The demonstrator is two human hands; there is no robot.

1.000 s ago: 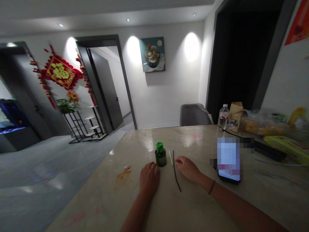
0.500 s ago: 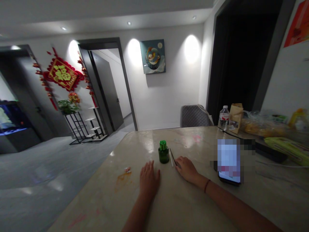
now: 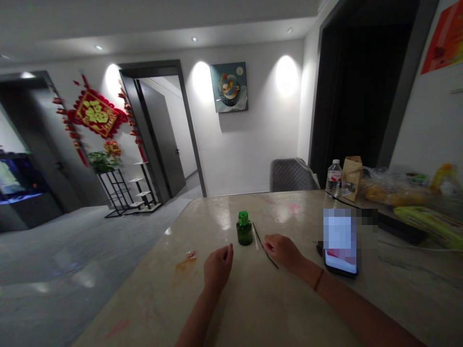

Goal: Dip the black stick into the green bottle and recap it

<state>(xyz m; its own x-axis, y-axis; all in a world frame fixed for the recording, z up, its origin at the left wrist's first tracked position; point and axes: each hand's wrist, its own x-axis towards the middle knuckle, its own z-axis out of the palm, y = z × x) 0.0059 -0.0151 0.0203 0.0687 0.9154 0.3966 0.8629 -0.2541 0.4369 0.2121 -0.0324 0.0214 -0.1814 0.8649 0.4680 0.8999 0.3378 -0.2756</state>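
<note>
On the beige marble tabletop (image 3: 249, 299) stands a small green bottle (image 3: 244, 230) with a ribbed green cap. Right of it lies a thin white stick (image 3: 256, 237). A thin black wire (image 3: 259, 236) runs down past that stick and passes under the fingers of my right hand (image 3: 284, 251), which seem pinched on it. My left hand (image 3: 218, 267) is left of the bottle, its fingers drawn together with nothing visible in them. A phone (image 3: 340, 260), its screen blurred out, lies right of my right hand.
A paper bag (image 3: 351, 178), a plastic water bottle (image 3: 334, 178), a bag of food (image 3: 392, 192) and a yellow-green package (image 3: 427, 226) sit at the table's far right. An orange stain (image 3: 184, 265) marks the tabletop. A grey chair (image 3: 291, 174) stands beyond the far edge.
My left hand has lifted off the table and its fingers have closed. The black wire has swung round under my right hand, its lower end now pointing right.
</note>
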